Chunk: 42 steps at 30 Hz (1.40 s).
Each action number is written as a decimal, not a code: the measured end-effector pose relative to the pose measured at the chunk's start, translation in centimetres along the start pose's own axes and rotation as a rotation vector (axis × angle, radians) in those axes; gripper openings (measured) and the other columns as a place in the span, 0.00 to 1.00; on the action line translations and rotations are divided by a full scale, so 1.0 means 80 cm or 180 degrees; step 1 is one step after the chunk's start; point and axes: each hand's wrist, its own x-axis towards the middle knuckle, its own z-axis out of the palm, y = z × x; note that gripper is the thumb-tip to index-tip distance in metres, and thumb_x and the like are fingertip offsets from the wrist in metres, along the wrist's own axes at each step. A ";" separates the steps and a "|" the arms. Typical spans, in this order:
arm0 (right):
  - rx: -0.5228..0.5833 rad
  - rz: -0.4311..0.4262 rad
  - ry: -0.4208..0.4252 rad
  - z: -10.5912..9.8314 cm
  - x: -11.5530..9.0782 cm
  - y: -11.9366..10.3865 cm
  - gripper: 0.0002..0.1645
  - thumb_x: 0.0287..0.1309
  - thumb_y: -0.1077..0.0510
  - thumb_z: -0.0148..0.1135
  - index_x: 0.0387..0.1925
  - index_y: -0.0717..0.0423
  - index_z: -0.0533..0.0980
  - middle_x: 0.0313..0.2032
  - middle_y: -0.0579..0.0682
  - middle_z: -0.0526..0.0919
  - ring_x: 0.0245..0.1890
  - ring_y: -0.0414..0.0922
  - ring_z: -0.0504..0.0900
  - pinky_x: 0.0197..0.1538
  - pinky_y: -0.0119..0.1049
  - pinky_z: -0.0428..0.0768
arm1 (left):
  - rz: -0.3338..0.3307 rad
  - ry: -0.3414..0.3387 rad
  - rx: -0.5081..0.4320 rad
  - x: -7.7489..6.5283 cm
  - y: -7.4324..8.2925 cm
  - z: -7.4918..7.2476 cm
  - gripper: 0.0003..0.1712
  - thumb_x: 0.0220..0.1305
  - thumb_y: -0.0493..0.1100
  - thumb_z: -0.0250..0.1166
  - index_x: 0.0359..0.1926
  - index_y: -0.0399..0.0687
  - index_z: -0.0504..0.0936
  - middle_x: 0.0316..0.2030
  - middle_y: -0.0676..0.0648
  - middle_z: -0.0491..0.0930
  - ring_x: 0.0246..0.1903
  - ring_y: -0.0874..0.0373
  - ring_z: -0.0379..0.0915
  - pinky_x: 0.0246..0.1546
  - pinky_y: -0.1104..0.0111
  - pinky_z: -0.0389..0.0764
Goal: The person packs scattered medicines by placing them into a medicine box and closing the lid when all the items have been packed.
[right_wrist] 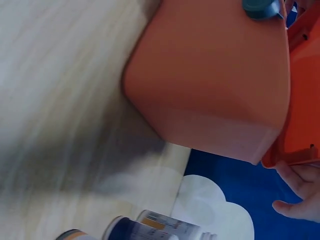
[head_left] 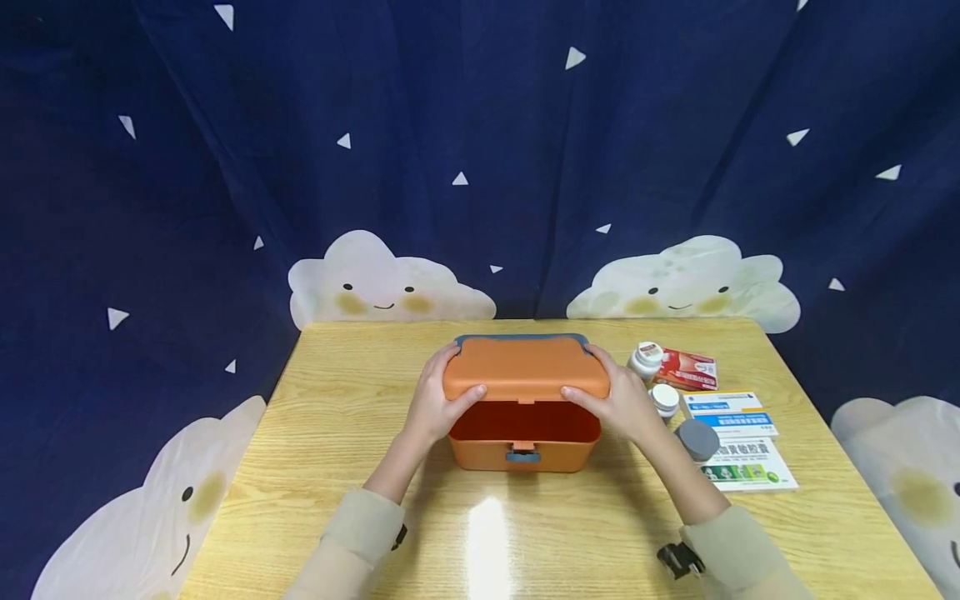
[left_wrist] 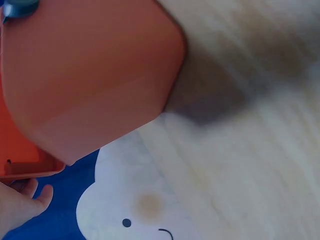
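In the head view, an orange lid (head_left: 527,367) is held at its two ends by the left hand (head_left: 437,398) and the right hand (head_left: 622,398). The fingers of each hand are curled around the end, and each thumb is pressed on the front edge, so that fingers and thumb are parted only by the lid. The orange box (head_left: 480,455) is placed on the counter (head_left: 337,400) just below the fingers; its red inside is seen under the raised lid, and its blue-grey latch (head_left: 522,456) is seen lower, between the two thumbs. To the right of the right fingers, a white bottle (head_left: 646,360), a second bottle (head_left: 664,398), a grey-capped container (head_left: 697,439), a red carton (head_left: 688,370) and some white cartons (head_left: 750,467) are laid near together.

In the left wrist view, the lid's rim is touched by the left fingers from below; the large side of the box is shown above and to the right of them.

In the right wrist view, the rim is touched likewise by the right fingers, with the thumb held a little apart. The containers are seen partly, lower left of these fingers.
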 end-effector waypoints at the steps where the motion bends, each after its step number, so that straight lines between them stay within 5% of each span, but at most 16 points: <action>1: -0.0013 -0.0009 -0.0001 -0.002 0.002 -0.001 0.46 0.48 0.36 0.62 0.64 0.56 0.62 0.52 0.67 0.74 0.46 0.62 0.76 0.48 0.57 0.71 | -0.0022 -0.0004 0.0021 0.003 0.002 -0.002 0.51 0.49 0.73 0.55 0.61 0.37 0.65 0.62 0.40 0.63 0.61 0.44 0.58 0.58 0.48 0.60; 11: 0.0272 -0.0440 0.0314 -0.011 0.014 0.015 0.33 0.55 0.45 0.56 0.59 0.58 0.69 0.35 0.64 0.81 0.36 0.57 0.79 0.42 0.54 0.73 | -0.0245 -0.0033 0.0101 0.028 0.018 -0.015 0.39 0.50 0.61 0.61 0.56 0.40 0.71 0.54 0.40 0.72 0.54 0.45 0.66 0.55 0.53 0.66; 16: 0.0334 -0.0745 0.0498 -0.009 0.015 0.030 0.33 0.60 0.40 0.49 0.58 0.58 0.70 0.41 0.64 0.81 0.27 0.52 0.75 0.37 0.50 0.71 | -0.0325 -0.0109 0.0128 0.038 0.023 -0.020 0.36 0.52 0.60 0.61 0.55 0.39 0.72 0.53 0.40 0.73 0.54 0.46 0.67 0.55 0.54 0.66; 22: 0.0418 -0.0845 0.0562 -0.007 0.019 0.037 0.42 0.59 0.30 0.39 0.58 0.58 0.70 0.46 0.64 0.79 0.41 0.59 0.77 0.46 0.56 0.68 | -0.0482 -0.0122 0.0114 0.049 0.029 -0.025 0.34 0.52 0.59 0.62 0.51 0.38 0.74 0.46 0.39 0.77 0.45 0.46 0.73 0.48 0.56 0.72; 27: 0.0541 -0.0811 0.0554 -0.004 0.025 0.039 0.43 0.61 0.31 0.36 0.59 0.60 0.69 0.52 0.64 0.75 0.50 0.62 0.73 0.53 0.58 0.64 | -0.0715 -0.0192 0.0092 0.057 0.033 -0.029 0.35 0.52 0.61 0.61 0.52 0.39 0.74 0.45 0.38 0.77 0.40 0.47 0.73 0.43 0.58 0.74; 34: 0.0751 -0.0426 0.0564 -0.001 0.032 0.035 0.44 0.60 0.29 0.35 0.58 0.60 0.69 0.51 0.63 0.74 0.47 0.58 0.72 0.51 0.56 0.64 | -0.0978 -0.0420 0.0070 0.068 0.039 -0.036 0.41 0.53 0.68 0.57 0.56 0.39 0.71 0.52 0.38 0.73 0.50 0.45 0.70 0.52 0.54 0.69; 38: 0.0897 -0.0284 0.0650 0.000 0.040 0.031 0.47 0.60 0.29 0.34 0.56 0.66 0.69 0.52 0.66 0.72 0.52 0.61 0.69 0.55 0.56 0.61 | -0.0927 -0.0418 -0.0120 0.075 0.037 -0.038 0.37 0.56 0.68 0.53 0.52 0.42 0.74 0.50 0.40 0.75 0.50 0.46 0.70 0.53 0.55 0.68; 42: 0.1107 -0.0207 0.0662 0.004 0.048 0.027 0.48 0.60 0.29 0.32 0.55 0.68 0.67 0.52 0.68 0.70 0.55 0.62 0.66 0.58 0.55 0.60 | -0.0661 -0.0368 -0.0486 0.075 0.026 -0.035 0.35 0.63 0.67 0.44 0.49 0.40 0.74 0.48 0.40 0.74 0.50 0.47 0.68 0.55 0.55 0.65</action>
